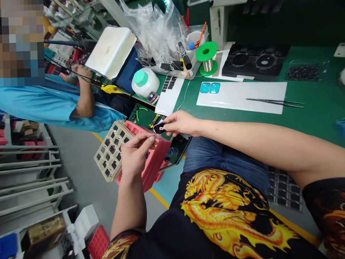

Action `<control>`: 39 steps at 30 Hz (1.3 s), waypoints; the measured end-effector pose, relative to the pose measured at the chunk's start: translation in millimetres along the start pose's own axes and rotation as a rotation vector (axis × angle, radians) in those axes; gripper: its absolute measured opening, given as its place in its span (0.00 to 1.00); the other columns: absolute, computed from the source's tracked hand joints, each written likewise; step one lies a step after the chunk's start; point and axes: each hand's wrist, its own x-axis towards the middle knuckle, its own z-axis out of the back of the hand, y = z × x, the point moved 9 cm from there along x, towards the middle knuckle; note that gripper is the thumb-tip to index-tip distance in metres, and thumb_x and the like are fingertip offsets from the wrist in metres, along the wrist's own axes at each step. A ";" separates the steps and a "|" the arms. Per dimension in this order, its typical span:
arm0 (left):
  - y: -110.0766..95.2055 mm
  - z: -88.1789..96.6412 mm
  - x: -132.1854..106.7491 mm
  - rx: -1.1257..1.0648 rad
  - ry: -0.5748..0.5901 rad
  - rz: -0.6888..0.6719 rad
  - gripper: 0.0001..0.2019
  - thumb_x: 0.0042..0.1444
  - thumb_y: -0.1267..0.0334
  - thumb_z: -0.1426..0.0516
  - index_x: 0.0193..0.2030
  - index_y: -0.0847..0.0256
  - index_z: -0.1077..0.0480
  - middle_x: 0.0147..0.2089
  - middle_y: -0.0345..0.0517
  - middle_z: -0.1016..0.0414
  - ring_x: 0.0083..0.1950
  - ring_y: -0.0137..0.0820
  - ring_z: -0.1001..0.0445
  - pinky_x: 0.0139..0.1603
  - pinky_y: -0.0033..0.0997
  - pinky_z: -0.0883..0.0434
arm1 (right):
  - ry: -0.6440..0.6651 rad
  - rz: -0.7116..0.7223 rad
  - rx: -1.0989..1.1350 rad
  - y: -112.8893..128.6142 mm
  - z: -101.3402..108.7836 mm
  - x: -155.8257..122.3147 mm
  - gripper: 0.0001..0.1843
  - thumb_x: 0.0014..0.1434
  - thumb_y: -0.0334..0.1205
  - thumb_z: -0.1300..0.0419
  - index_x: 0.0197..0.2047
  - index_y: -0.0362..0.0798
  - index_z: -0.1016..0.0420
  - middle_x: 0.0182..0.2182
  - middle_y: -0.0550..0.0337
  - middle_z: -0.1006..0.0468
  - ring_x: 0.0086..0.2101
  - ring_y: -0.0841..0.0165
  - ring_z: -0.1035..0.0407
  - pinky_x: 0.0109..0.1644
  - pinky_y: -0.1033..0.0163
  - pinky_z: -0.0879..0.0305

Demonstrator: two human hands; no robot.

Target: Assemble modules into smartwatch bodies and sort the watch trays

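One big green bench (311, 126) stretches ahead and right of the grip. Pink trays (152, 166) and a beige tray (102, 168) crowd in near the left hand (136, 149), probably for easy reach; its thumb and fingers nearly meet, can't tell if they've got anything. Tweezers (273, 101) lie well right of the grip, seemingly parked. Smallest is the dark piece (159, 128), pinched in the right hand (179, 123) by one end, I'd guess to keep its face visible.

Black short-sleeved T-shirt (187, 234), golden dragon print (223, 214), blue jeans (203, 155)
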 end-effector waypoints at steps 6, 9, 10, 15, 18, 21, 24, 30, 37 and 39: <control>-1.0 -5.3 -0.8 0.062 -0.005 0.001 0.14 0.58 0.58 0.22 0.49 0.58 0.11 0.35 0.45 0.16 0.32 0.27 0.22 0.34 0.25 0.24 | 0.003 0.013 -0.053 0.0 0.0 0.5 0.06 0.66 0.25 0.31 0.40 0.43 0.12 0.27 0.62 0.17 0.29 0.73 0.23 0.29 0.72 0.27; -1.4 -6.9 0.2 0.063 -0.031 -0.018 0.14 0.56 0.58 0.22 0.47 0.59 0.11 0.36 0.45 0.16 0.32 0.28 0.22 0.35 0.26 0.23 | 0.000 0.012 -0.078 0.0 0.3 0.1 0.06 0.66 0.25 0.31 0.40 0.43 0.12 0.27 0.62 0.18 0.29 0.73 0.24 0.29 0.72 0.27; -1.5 -7.2 0.9 0.067 -0.040 -0.025 0.13 0.57 0.58 0.22 0.46 0.59 0.12 0.36 0.45 0.16 0.31 0.28 0.22 0.35 0.26 0.23 | 0.004 0.014 -0.081 -0.1 -0.1 0.0 0.06 0.65 0.25 0.31 0.40 0.43 0.12 0.27 0.61 0.17 0.29 0.73 0.24 0.29 0.72 0.27; -1.4 -11.5 5.9 0.069 -0.062 -0.023 0.11 0.58 0.57 0.23 0.44 0.59 0.12 0.32 0.44 0.17 0.29 0.28 0.23 0.32 0.26 0.25 | 0.020 0.021 -0.078 -0.5 -1.3 -0.2 0.05 0.65 0.26 0.31 0.40 0.43 0.12 0.27 0.61 0.18 0.30 0.73 0.24 0.29 0.72 0.27; -1.7 -13.6 8.1 0.082 -0.080 -0.014 0.12 0.57 0.57 0.23 0.43 0.60 0.12 0.32 0.45 0.17 0.29 0.28 0.23 0.32 0.26 0.25 | 0.022 0.037 -0.068 0.7 -1.7 -0.6 0.07 0.66 0.25 0.31 0.38 0.43 0.13 0.26 0.62 0.18 0.29 0.73 0.24 0.28 0.72 0.28; -3.4 -13.8 9.0 0.106 -0.124 -0.024 0.12 0.56 0.56 0.23 0.42 0.60 0.11 0.30 0.44 0.18 0.28 0.28 0.24 0.31 0.25 0.26 | 0.015 0.036 -0.064 1.2 -1.6 -0.8 0.08 0.66 0.24 0.31 0.36 0.44 0.14 0.25 0.64 0.19 0.28 0.74 0.25 0.28 0.72 0.29; -5.2 -15.0 9.6 0.133 -0.158 -0.040 0.12 0.56 0.55 0.24 0.41 0.60 0.12 0.28 0.43 0.19 0.28 0.28 0.25 0.30 0.25 0.27 | 0.005 0.018 -0.062 0.8 -0.9 -1.2 0.07 0.67 0.24 0.31 0.38 0.44 0.14 0.26 0.63 0.18 0.29 0.74 0.24 0.28 0.72 0.28; -4.0 -17.6 9.5 0.167 -0.205 -0.053 0.12 0.59 0.55 0.25 0.43 0.61 0.12 0.29 0.42 0.20 0.28 0.27 0.26 0.30 0.25 0.28 | 0.006 0.019 -0.053 1.4 -0.3 -1.9 0.06 0.66 0.24 0.31 0.40 0.44 0.13 0.27 0.64 0.18 0.30 0.74 0.23 0.29 0.72 0.28; -0.2 -18.2 9.2 0.188 -0.233 -0.100 0.12 0.59 0.55 0.26 0.44 0.60 0.11 0.30 0.41 0.20 0.28 0.27 0.26 0.31 0.26 0.28 | 0.011 0.021 -0.047 0.1 -0.5 -0.5 0.06 0.66 0.25 0.31 0.40 0.43 0.14 0.27 0.64 0.18 0.29 0.74 0.24 0.29 0.72 0.28; -1.1 -19.1 9.0 0.192 -0.237 -0.112 0.12 0.59 0.54 0.26 0.43 0.59 0.12 0.30 0.41 0.20 0.28 0.27 0.26 0.31 0.26 0.29 | 0.008 0.028 -0.044 0.2 -0.3 -0.5 0.05 0.66 0.25 0.30 0.40 0.43 0.14 0.27 0.64 0.18 0.29 0.74 0.24 0.28 0.72 0.28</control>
